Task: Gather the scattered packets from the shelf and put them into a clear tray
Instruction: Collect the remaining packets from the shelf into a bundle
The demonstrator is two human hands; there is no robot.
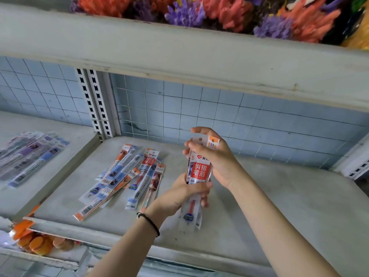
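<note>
Both hands hold one upright bundle of long clear packets (198,170) with a red-and-white label facing me, above the middle of the grey shelf (279,206). My right hand (215,154) grips the top of the bundle. Lower down, my left hand (187,192) wraps around its middle, and the bottom ends stick out below it. To the left, a loose heap of similar packets (127,176) in blue, orange and red lies scattered flat on the shelf. No clear tray is in view.
Another group of purple and blue packets (30,154) lies on the neighbouring shelf section at far left, past a white slotted upright (93,102). An upper shelf board (179,56) overhangs close above, holding colourful artificial flowers (219,15). Orange discs (38,244) sit below the shelf's front edge.
</note>
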